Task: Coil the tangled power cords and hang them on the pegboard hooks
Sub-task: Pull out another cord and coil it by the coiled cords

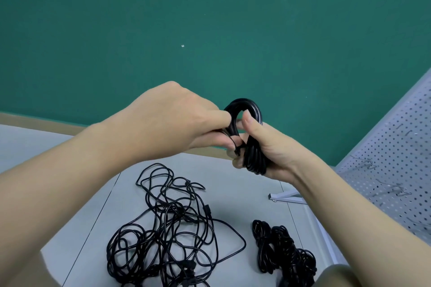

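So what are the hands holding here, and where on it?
Both hold one coiled black cord: the right hand grips the bundle's lower part, the left hand pinches its side near the loop.

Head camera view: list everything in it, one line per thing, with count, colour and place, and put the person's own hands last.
coiled cord: one, black, held up in both hands above the table.
tangled cords: one loose heap, black, on the table at lower centre; number of cords cannot be told.
bundled cords: one tighter pile, black, on the table right of the tangle.
table: one, light grey, across the lower half.
pegboard: one, white, perforated, at the right edge, standing on a white foot.
hooks: several, metal, on the pegboard, nothing hanging on them.
wall: one, green, behind the table.
left hand: one, grips the coil's left side.
right hand: one, grips the coil's right side.
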Motion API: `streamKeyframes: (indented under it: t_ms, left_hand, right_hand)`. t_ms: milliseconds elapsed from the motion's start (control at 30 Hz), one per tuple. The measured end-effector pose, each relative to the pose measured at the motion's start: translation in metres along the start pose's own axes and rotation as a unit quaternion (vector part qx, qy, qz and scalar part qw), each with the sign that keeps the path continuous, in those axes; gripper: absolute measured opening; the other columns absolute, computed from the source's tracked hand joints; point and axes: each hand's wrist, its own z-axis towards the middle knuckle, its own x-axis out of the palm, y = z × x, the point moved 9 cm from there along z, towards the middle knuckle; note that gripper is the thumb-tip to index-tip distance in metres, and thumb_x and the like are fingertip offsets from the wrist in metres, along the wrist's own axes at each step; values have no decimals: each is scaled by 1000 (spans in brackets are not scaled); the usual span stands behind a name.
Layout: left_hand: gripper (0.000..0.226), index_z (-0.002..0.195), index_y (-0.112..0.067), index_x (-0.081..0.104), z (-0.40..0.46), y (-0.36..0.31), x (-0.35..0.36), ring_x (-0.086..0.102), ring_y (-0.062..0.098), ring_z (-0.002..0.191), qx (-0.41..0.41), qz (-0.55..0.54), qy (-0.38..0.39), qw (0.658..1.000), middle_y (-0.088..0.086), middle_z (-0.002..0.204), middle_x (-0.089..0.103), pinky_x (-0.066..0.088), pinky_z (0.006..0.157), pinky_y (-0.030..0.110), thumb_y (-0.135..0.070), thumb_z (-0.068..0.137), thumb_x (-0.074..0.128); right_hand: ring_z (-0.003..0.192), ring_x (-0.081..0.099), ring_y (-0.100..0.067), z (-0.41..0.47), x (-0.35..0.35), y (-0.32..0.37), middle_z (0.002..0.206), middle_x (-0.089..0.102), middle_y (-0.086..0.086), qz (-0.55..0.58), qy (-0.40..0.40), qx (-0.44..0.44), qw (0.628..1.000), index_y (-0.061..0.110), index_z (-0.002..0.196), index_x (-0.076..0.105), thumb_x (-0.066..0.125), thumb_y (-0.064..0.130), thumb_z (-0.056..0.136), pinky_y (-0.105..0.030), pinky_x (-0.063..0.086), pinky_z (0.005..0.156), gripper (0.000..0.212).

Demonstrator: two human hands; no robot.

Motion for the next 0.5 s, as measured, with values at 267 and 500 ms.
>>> streamKeyframes:
  t_ms: [267, 500]
  left_hand:
    - [53, 75, -16, 52, 8, -1, -12, 39, 21, 54, 15, -66, -20, 997, -8, 64, 46, 38, 53, 32, -64, 95, 44]
    - [47, 71, -24, 52, 2, 13, 19, 36, 11, 56, -162, -335, 124, 920, -12, 57, 45, 30, 53, 21, -65, 79, 71]
  right_hand:
    - [52, 41, -12, -17, 53, -9, 64, 45, 7, -199, 157, 36, 967, 21, 75, 56, 76, 15, 69, -35, 30, 53, 22]
    - [59, 44, -25, -23, 73, -30, 75, 44, -17, -261, 207, 93, 938, 4, 72, 49, 64, 5, 70, -39, 35, 55, 15]
